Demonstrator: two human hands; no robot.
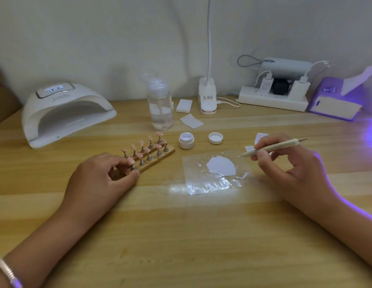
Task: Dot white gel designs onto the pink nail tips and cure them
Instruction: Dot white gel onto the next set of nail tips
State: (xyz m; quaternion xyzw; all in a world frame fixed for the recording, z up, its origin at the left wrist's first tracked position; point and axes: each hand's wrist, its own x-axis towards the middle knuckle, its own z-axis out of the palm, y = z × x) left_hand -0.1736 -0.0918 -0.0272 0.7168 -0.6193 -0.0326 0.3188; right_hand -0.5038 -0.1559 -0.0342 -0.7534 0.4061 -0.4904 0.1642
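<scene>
R grip (284, 163) is closed on the dotting tool (272, 146), pen-style: thumb + first fingers pinch the pale shaft, the other fingers curl loosely. It sits just right of the palette sheet (210, 185). The tool's fine tip is at the sheet's far-right corner; touching or not, can't tell. It is not yet in the white gel patch (220, 165) mid-sheet. The tool's long axis runs low-left to high-right, w/ the working tip toward the sheet and the 2nd tip pointing away.

L grip (102, 179), left of the sheet, pinches the near end of the wooden holder (168, 152): thumb on the front edge, fingers on top by the nearest peg. The holder's long axis runs diagonal, near-left to far-right, ending just past the sheet's far-left corner. Pink nail tips (147, 149) stand on it in 2 rows on small metal pegs; no white dots can be made out on them.

Key relation: the tips lie left of the tool tip, w/ the gel patch btwn. So prob. load the tip first, then cross left. L grip is nearer the tips but busy steadying the holder, so R does the dotting.

Beyond the sheet are the open gel jar (186, 140) + lid (215, 138). Far left of the sheet is the cure lamp (64, 113) on the worktop (181, 235).
</scene>
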